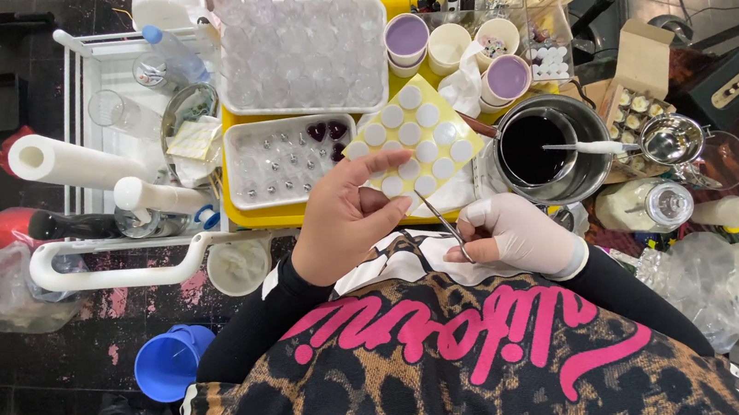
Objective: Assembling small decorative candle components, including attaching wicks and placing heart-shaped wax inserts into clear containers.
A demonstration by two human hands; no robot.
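Dark red, and small, a heart-shaped piece [374, 199] is held in the bare left hand [343, 220] near the front edge of the table, the fingers curled around it with the thumb below. A thin metal pair of tweezers [441, 216] is gripped in the gloved right hand [521, 235], its fingers pinched shut on the shaft and the tip aimed toward the piece.

A slip seems the likeliest fault: the piece is small and looks smooth, so a hard push from the tweezer tip could flick it out of the hand or mar its surface. The metal pot [549, 152] of dark liquid stands just beside the right hand, with a white spoon [587, 147] resting in it; a careless elbow could probably tip or splash it.

A clear moulded tray [283, 162] on the yellow table top holds rows of small metal beads and two dark heart pieces at its far right corner. A yellow sheet [414, 142] of round white discs lies beside it. A larger tray [301, 53] behind is filled with clear moulded shapes. Purple liquid fills two paper cups [407, 38], and small candles sit in an open cardboard box [630, 94] toward the right edge.
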